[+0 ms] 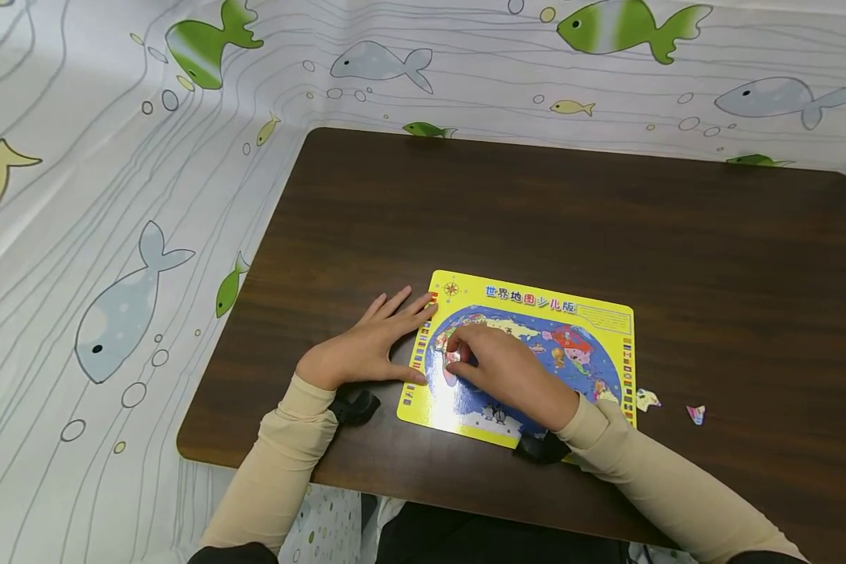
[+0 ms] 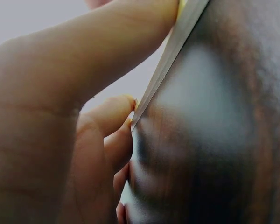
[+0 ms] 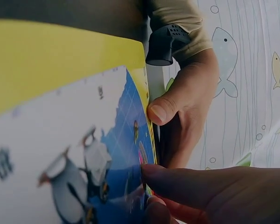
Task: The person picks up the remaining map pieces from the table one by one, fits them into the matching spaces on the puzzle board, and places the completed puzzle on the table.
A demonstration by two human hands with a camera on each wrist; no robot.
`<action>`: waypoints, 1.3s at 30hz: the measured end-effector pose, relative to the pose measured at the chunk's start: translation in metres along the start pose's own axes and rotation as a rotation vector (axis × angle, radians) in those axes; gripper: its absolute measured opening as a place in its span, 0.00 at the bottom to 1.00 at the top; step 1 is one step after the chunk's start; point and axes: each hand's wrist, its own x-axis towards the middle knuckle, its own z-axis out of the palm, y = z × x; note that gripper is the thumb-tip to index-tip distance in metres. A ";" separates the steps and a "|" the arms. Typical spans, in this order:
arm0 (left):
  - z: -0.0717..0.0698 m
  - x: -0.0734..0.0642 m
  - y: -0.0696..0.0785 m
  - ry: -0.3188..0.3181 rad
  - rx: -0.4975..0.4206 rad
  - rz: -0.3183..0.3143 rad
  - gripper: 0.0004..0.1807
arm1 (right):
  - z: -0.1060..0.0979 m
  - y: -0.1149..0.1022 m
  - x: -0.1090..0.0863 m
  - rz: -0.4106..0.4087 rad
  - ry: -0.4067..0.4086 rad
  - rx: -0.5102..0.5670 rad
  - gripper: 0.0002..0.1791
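A yellow-bordered world map puzzle board (image 1: 465,280) with a blue ocean and cartoon figures lies near the table's front edge. My left hand (image 1: 366,345) has its fingers spread, thumb and fingertips resting on the board's left border. In the left wrist view, the thumb (image 2: 121,42) and fingers lie along the board's edge. My right hand (image 1: 507,368) reaches over the map and pinches a small puzzle piece (image 1: 453,358) between thumb and index finger at the map's left part. The right wrist view shows the thumb (image 3: 191,182) right at the board's surface, beyond the printed penguins (image 3: 72,186).
Two loose puzzle pieces lie right of the board: a whitish-yellow one (image 1: 646,399) close to its edge, and a pink-blue one (image 1: 696,413) farther out. The dark wooden table (image 1: 536,211) extends behind the board. A fish-patterned cloth (image 1: 493,78) hangs behind and to the left.
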 end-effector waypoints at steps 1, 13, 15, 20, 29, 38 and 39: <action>-0.001 0.001 0.000 -0.006 0.001 -0.004 0.60 | -0.001 0.000 0.000 -0.001 -0.003 -0.001 0.16; -0.005 0.001 0.001 0.000 -0.009 0.007 0.60 | 0.000 -0.002 -0.005 -0.096 0.053 -0.104 0.17; -0.006 0.002 0.001 0.003 -0.002 0.014 0.60 | 0.000 -0.001 -0.004 -0.116 0.057 -0.111 0.17; -0.006 0.002 0.001 -0.009 0.006 -0.003 0.61 | -0.001 0.001 -0.003 -0.136 0.045 -0.087 0.18; -0.007 0.003 0.002 -0.011 -0.001 -0.017 0.61 | -0.002 0.002 -0.002 -0.099 0.050 -0.047 0.16; -0.006 0.000 0.004 -0.008 -0.010 -0.013 0.61 | 0.000 0.003 -0.003 -0.087 0.039 -0.057 0.17; -0.005 0.000 0.004 -0.011 -0.011 -0.016 0.61 | 0.000 0.002 -0.003 -0.085 0.036 -0.060 0.16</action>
